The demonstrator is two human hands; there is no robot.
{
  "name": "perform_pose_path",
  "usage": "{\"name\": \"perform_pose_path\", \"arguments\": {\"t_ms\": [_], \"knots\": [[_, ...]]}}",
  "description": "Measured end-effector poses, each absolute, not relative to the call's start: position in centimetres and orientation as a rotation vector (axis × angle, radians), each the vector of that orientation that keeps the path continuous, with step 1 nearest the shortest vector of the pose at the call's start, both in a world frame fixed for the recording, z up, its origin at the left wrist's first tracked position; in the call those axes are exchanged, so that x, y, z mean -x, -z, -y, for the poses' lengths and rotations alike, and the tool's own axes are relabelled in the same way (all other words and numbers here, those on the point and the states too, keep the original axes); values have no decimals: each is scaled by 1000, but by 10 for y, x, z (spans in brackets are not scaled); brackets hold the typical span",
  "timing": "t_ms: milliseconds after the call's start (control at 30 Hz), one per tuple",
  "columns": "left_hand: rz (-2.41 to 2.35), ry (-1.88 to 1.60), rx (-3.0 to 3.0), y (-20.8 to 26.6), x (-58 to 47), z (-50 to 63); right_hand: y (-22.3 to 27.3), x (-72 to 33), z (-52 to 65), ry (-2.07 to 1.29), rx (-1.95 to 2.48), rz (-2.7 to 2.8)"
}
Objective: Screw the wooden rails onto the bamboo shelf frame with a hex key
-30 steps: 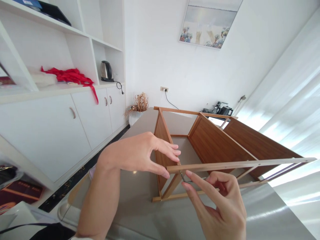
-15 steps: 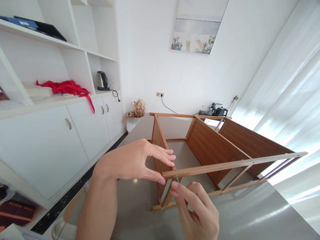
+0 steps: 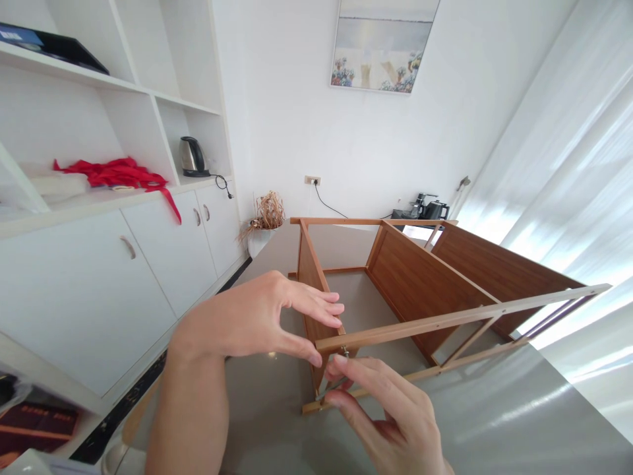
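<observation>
A wooden shelf rack [image 3: 415,328] with brown panels lies on its side on the grey table [image 3: 499,422]. My left hand [image 3: 267,316] is at its near left corner, fingers stretched over the end panel and thumb beside the rail's end; whether it touches the wood I cannot tell. A small metal screw [image 3: 345,351] sticks out of the rail at that corner. Just below it, my right hand [image 3: 395,409] pinches a thin metal hex key [image 3: 332,388], partly hidden by the fingers.
A white cabinet [image 3: 89,284] with open shelves stands at the left, holding an electric kettle [image 3: 192,157] and a red cloth [image 3: 119,173]. A dried plant [image 3: 270,211] is behind the table's far left corner. Black appliances [image 3: 428,208] stand at the back right, near white curtains [image 3: 544,152].
My right hand's fingers have shifted and spread, and the thin metal key now shows between them below the screw. My left hand keeps its pose. The view has shifted slightly.
</observation>
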State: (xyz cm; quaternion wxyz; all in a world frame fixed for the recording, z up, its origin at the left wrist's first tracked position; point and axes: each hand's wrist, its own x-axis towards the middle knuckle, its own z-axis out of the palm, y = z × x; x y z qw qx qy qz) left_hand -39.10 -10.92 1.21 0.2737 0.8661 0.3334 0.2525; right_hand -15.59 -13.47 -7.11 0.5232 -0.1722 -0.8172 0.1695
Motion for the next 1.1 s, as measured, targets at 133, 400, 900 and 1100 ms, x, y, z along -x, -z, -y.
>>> {"name": "perform_pose_path", "arguments": {"t_ms": [133,400,900,1100], "knots": [[-891,-675,-2347,-12,391,108,69,155,130,-305,407,1952],[-943,-644,-2370,-14,388,109,65,168,125,4,514,1765],[-949,-651,-2363,-14,389,111,76,141,137,-205,723,1867],[-970,-654,-2343,-14,389,111,81,148,138,42,753,1699]]}}
